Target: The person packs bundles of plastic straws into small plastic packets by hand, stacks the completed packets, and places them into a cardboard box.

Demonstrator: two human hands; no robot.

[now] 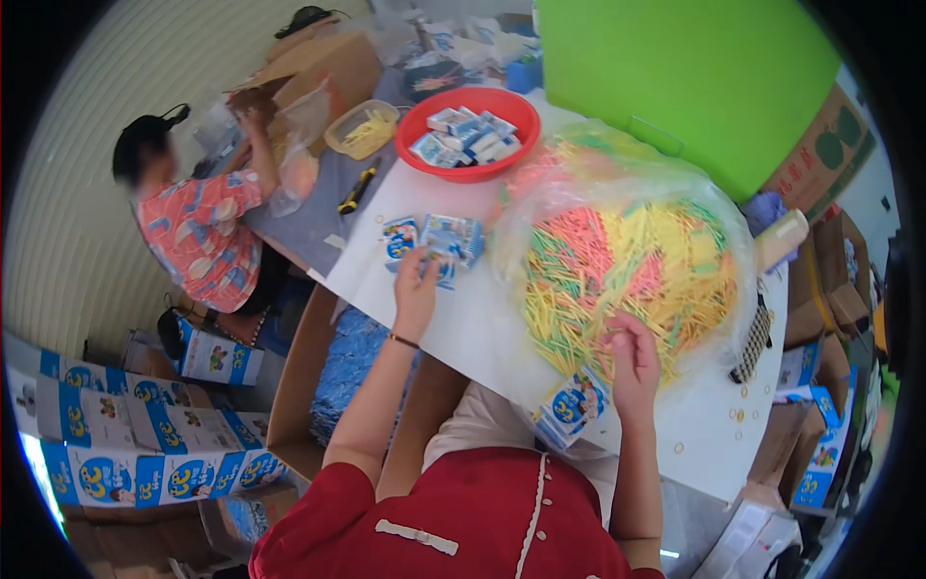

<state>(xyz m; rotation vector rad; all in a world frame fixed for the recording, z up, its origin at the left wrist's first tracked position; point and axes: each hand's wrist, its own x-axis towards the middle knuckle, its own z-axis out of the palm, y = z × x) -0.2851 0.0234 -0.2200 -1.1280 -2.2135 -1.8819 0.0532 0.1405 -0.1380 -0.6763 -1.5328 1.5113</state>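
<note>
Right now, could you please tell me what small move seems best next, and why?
Perhaps pick up some colored sticks with the right hand, since it is close to them while the left hand is at the blue-and-white packets.

Left forearm (374,396) slants forward and slightly right, elbow partly bent. Our left hand (415,278) reaches farther out than its partner, fingers (412,261) pointing ahead; how firmly they close, we cannot tell. Right forearm (636,473) runs nearly straight ahead. Our right hand (635,359) sits closer to our torso (473,516), fingers bent and leaning left, tips too indistinct for us to read.
</note>
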